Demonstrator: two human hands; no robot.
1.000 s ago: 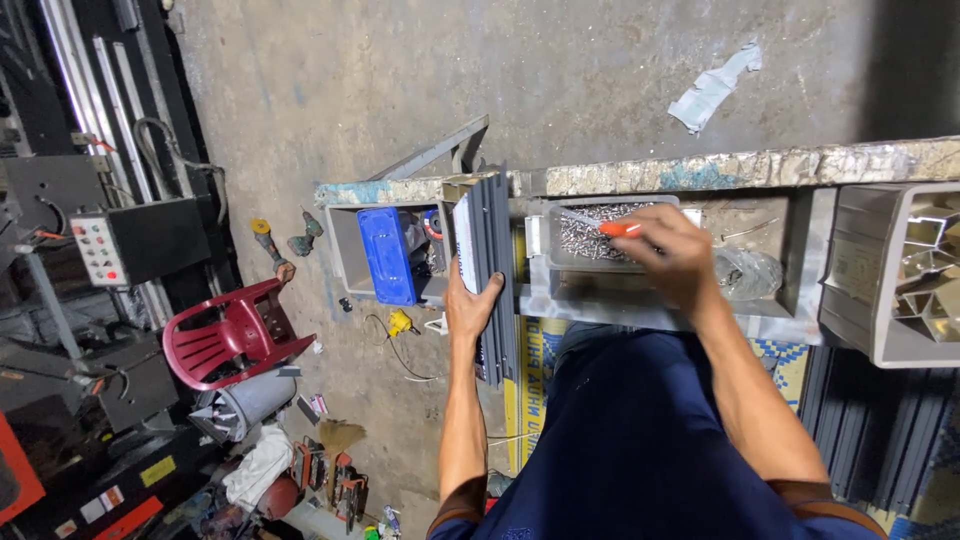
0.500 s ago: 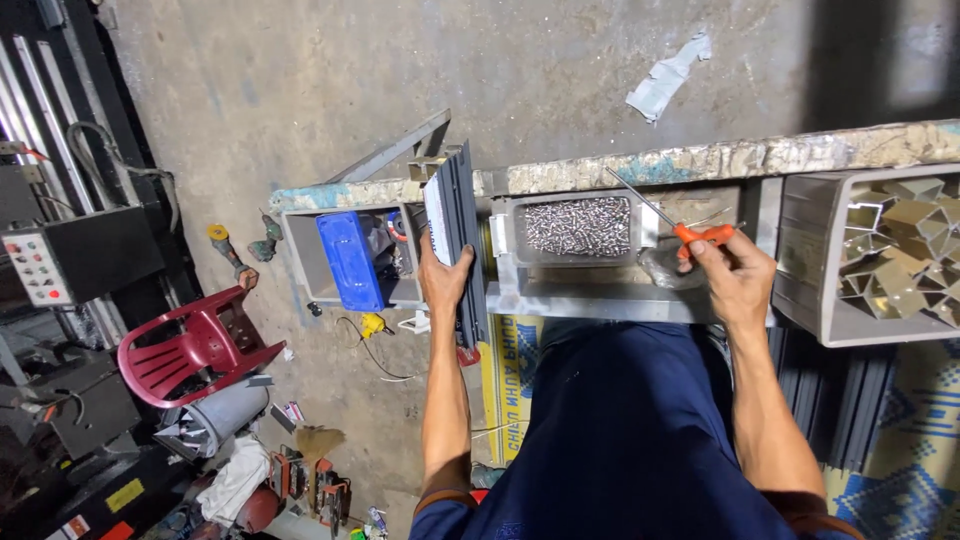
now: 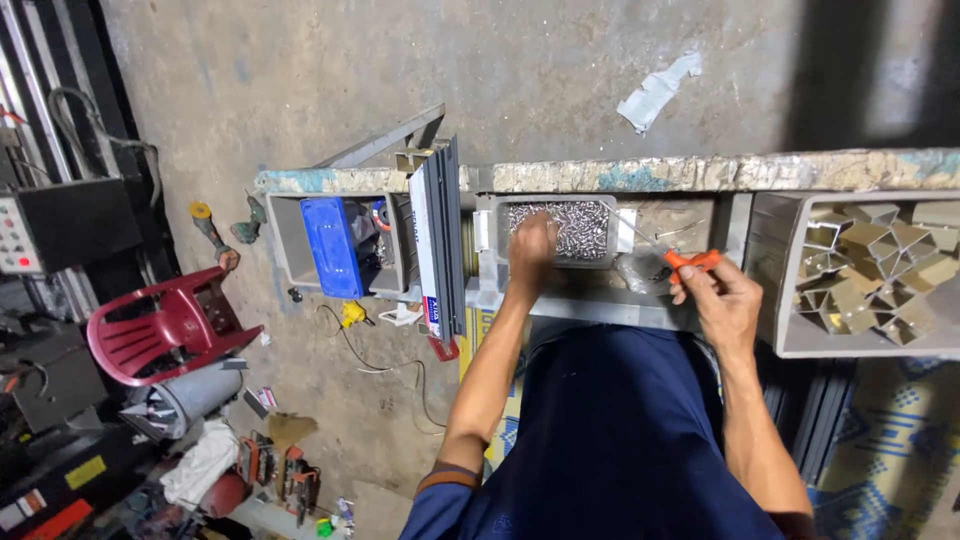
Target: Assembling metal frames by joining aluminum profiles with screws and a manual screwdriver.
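My left hand reaches into a grey tray of small silver screws, its fingers down among the screws; whether it grips any I cannot tell. My right hand holds an orange-handled screwdriver over the grey bin section to the right of the screws. A long grey-and-white aluminium profile stands against the bench, to the left of my left arm.
A blue box sits in a grey bin at the left. A bin of cut metal corner pieces is at the right. A red plastic chair, tools and cables lie on the concrete floor at left.
My left hand let go of the aluminium profile and moved right into the screw tray. My right hand with the screwdriver stayed near the bin right of the tray.
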